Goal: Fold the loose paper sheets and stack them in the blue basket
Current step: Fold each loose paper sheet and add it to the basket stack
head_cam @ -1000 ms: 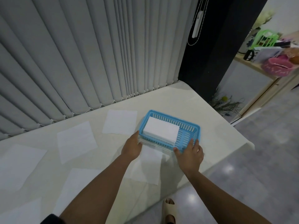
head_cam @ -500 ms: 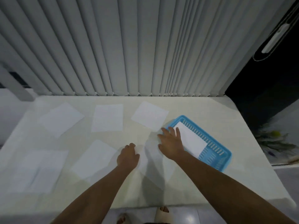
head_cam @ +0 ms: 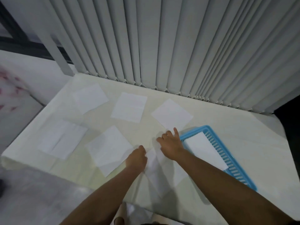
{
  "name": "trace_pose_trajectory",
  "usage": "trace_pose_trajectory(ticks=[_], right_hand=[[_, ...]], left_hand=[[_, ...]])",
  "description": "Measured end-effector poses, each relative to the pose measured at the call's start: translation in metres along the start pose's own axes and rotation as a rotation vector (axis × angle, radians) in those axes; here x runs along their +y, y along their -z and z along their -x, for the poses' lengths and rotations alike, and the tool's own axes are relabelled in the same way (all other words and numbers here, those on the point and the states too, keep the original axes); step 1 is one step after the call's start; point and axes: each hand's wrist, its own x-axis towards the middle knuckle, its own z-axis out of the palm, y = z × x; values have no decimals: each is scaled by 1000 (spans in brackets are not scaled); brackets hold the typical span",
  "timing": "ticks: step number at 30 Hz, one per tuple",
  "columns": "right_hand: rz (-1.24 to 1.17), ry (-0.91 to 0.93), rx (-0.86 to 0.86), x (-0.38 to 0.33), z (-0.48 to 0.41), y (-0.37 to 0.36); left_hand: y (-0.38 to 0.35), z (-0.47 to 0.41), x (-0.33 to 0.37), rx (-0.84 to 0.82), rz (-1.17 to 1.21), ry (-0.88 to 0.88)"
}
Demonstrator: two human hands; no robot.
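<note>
**Hands being set on the next sheet**

Both hands are being laid on one sheet (head_cam: 155,166) at the table's (head_cam: 227,127) near edge. Left hand (head_cam: 136,158) is curled at its left edge; whether it is pinching cannot be told. Right hand (head_cam: 172,145), fingers spread, is pressing the far-right corner, empty. Long axis is running away from the body. Basket (head_cam: 227,159) is lying just right, nearer the right hand.

A home room, it seems: grey vertical blinds (head_cam: 162,46) hang behind a cream-covered table (head_cam: 227,127), a dark window frame (head_cam: 14,36) shows left of the blinds, and glossy floor tiles (head_cam: 40,200) lie below.
</note>
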Motion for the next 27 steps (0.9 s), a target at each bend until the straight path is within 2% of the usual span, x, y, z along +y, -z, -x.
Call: trace_pose_trajectory(ticks=[5,13,19,24,27], right_hand=[[-42,27,14,1,-2,6],[-131,31,187,-5,19,23],[-60,31,196,-2,58,11],[-18,25,105,-10,90,-4],[19,-17,84,-13,105,-19]], left_hand=[[12,1,-4,36,-64,-89],[43,13,-19,172,-1,-318],[30,33,-32,29,31,-457],[22,42,-36,-115,92,-401],[21,38,-38,-142,114,-360]])
